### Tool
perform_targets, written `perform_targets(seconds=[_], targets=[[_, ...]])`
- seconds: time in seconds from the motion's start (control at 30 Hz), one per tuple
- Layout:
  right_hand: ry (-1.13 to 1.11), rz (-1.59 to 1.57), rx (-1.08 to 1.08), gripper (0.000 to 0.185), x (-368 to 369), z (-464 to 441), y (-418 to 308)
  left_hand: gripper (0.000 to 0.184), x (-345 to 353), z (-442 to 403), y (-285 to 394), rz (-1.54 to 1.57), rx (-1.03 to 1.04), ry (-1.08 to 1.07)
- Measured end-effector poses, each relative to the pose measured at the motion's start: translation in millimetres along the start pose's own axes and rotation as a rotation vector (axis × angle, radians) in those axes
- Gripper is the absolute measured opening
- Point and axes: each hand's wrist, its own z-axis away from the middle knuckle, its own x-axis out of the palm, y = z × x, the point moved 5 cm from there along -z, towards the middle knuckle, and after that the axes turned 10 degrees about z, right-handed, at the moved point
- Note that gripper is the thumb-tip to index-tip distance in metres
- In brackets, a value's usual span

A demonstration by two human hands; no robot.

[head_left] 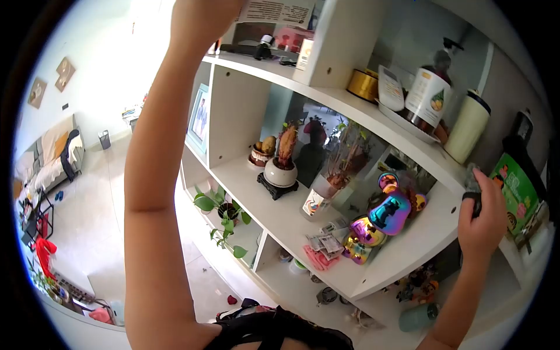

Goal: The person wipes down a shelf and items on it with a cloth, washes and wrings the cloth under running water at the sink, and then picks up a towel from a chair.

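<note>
My left hand [207, 20] is raised at the top of the view, beside the upper shelf; its fingers are cut off by the frame edge. At the right, my right hand [485, 213] is closed round a small dark object [473, 195] at the end of the white shelf, right of the pale green bottle [468, 125]. What the object is cannot be made out. A pump bottle [429, 96], a white tube [391, 87] and a gold tin [363, 84] stand on the upper shelf.
The middle shelf [248, 192] bears a white pot [280, 174], a clear vase [321, 195] and a shiny rainbow bear figure [388, 213]. A leafy plant [224, 213] sits lower left. A green packet [513, 189] is at the right. A sofa [52, 151] stands far left.
</note>
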Motion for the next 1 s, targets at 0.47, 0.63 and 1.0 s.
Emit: perform_targets(seconds=[0.47, 0.63, 1.0], targets=[[0.0, 0.02, 0.057, 0.029, -5, 5, -2, 0.019, 123, 31, -68, -0.507, 0.466, -0.539], [-0.035, -0.04, 0.097, 0.025, -9, 1, -3, 0.029, 138, 34, -73, -0.458, 0.38, -0.67], [-0.005, -0.017, 0.088, 0.025, -9, 0, -3, 0.021, 220, 11, -132, 0.044, 0.4, -0.828]])
